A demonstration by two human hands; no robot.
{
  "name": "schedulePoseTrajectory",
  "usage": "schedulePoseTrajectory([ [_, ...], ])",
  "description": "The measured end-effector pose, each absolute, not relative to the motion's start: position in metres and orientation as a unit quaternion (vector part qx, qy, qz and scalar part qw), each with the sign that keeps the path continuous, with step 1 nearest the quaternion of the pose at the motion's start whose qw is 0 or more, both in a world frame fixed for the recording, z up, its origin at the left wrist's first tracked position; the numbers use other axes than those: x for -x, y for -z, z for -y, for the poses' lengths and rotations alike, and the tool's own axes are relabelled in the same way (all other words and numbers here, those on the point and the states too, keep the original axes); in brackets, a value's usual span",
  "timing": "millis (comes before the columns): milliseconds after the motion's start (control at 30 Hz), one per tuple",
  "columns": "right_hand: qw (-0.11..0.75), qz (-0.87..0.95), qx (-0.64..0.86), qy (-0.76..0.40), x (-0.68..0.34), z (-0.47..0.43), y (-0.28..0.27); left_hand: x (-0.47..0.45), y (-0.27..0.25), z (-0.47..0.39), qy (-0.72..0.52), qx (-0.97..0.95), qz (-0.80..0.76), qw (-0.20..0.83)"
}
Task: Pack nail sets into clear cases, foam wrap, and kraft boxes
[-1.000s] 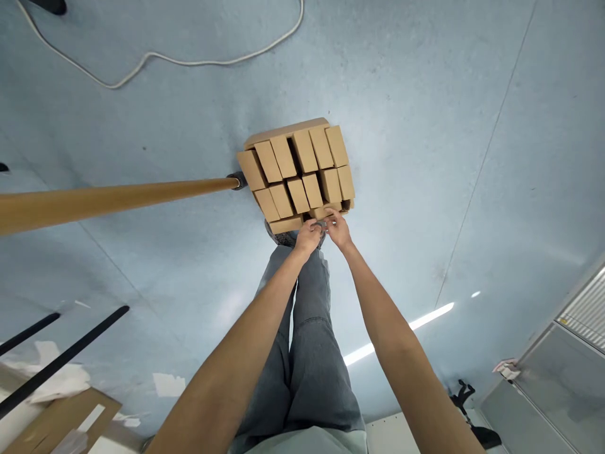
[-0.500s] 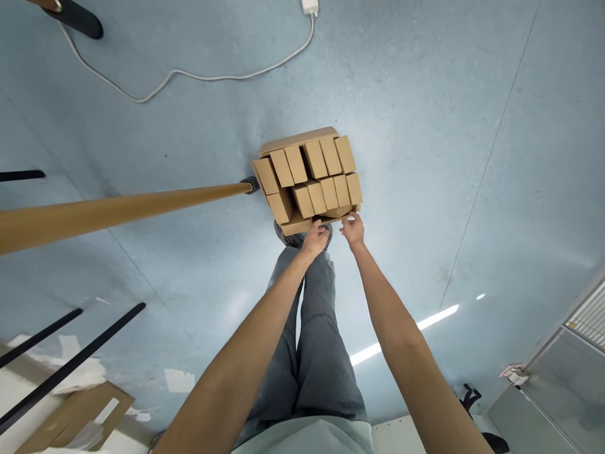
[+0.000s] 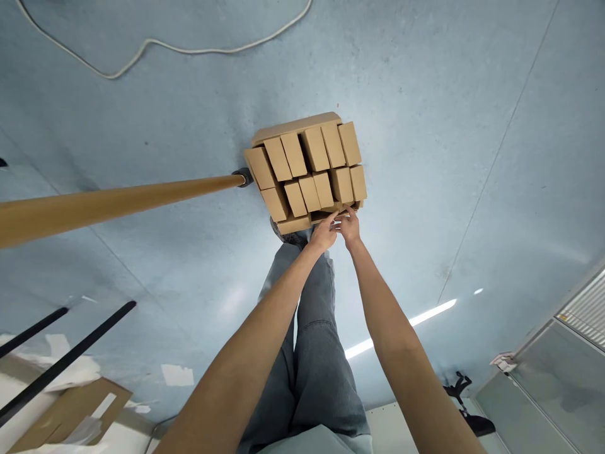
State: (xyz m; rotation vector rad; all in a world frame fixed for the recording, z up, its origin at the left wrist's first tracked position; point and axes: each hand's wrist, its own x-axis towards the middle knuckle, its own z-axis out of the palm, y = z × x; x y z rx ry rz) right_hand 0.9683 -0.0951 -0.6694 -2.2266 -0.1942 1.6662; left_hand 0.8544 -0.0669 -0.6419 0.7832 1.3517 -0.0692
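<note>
Boxes (image 3: pixel 315 149) leaned in rows inside an open carton (image 3: pixel 297 128)

We had the carton on the blue floor (image 3: pixel 449 139), just in front of our dark shoes (image 3: pixel 289 238). Two rows of six small brown boxes filled most of it, many of them tilted, with dark gaps between some. Along the near side we saw one more box at the left and others only partly in view at the right.

Our left hand (image 3: pixel 324 234) was at the carton's near edge, fingers bent and close together. Our right hand (image 3: pixel 350 227) was just beside it, further right along that edge, its fingers curled in narrow. We could not tell whether the fingertips of the two met, nor whether either hand gripped anything.

A tan pole (image 3: pixel 123 200) came in from the left, its dark foot (image 3: pixel 245 176) just beside the carton. Beyond, we saw a white cable (image 3: pixel 189 50) curving across the floor, well apart from our hands
</note>
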Motion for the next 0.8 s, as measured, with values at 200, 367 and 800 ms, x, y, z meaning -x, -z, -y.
schedulePoseTrajectory([
  [200, 0.207, 0.065, 0.787, -0.577, -0.959, 0.102, 0.658, -0.849, 0.641, 0.062, 0.059, -0.433, -0.582, 0.686],
  [367, 0.184, 0.114, 0.802, -0.556, -0.961, 0.104, 0.654, -0.845, 0.635, 0.060, 0.109, -0.483, -0.572, 0.654],
  [800, 0.131, 0.001, 0.785, -0.606, -1.003, 0.082, 0.655, -0.865, 0.613, 0.081, 0.145, -0.488, -0.608, 0.609],
])
